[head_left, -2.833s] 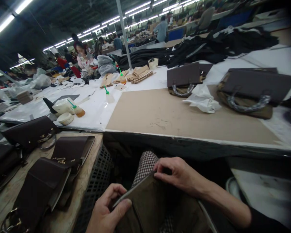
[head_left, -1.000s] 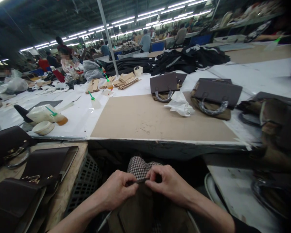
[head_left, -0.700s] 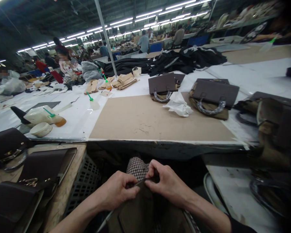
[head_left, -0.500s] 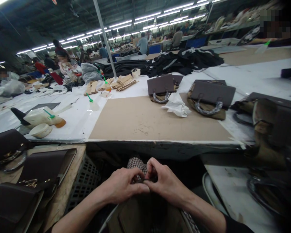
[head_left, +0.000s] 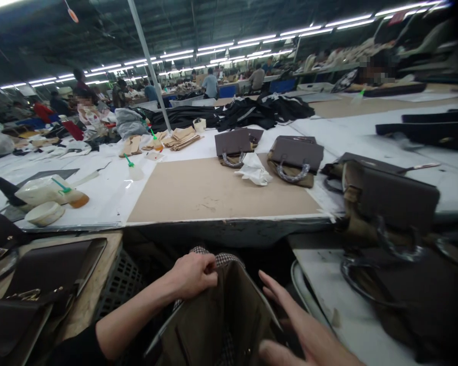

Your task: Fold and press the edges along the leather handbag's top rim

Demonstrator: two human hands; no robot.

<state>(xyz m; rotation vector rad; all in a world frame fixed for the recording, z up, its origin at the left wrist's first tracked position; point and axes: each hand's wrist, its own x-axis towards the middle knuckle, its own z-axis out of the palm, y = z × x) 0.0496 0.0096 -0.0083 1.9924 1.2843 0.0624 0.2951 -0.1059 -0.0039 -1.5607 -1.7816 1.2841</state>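
A brown handbag (head_left: 248, 290) stands on my lap with its mouth open toward me, so that its lining shows. My left hand (head_left: 194, 274) pinches the far upper edge of the bag, fingers curled over it. On the right side of the bag, my right hand (head_left: 293, 325) has its fingers spread and its thumb apart, with nothing held; it is partly blurred. Checked cloth (head_left: 229, 258) shows just beyond the bag. The bag's lower part is out of view.
Finished-looking handbags (head_left: 293, 157) stand on the white table (head_left: 107, 198), and more lie on the side surfaces left and right. Brown cardboard (head_left: 198, 188), crumpled white paper (head_left: 254, 170) and a glue bottle (head_left: 74, 197) are on the table. A plastic crate (head_left: 118, 279) sits below left.
Both hands were together at the bag's edge. My right hand has let go and moved right and down, opening. The bag's mouth now gapes wider, and the view has turned right.
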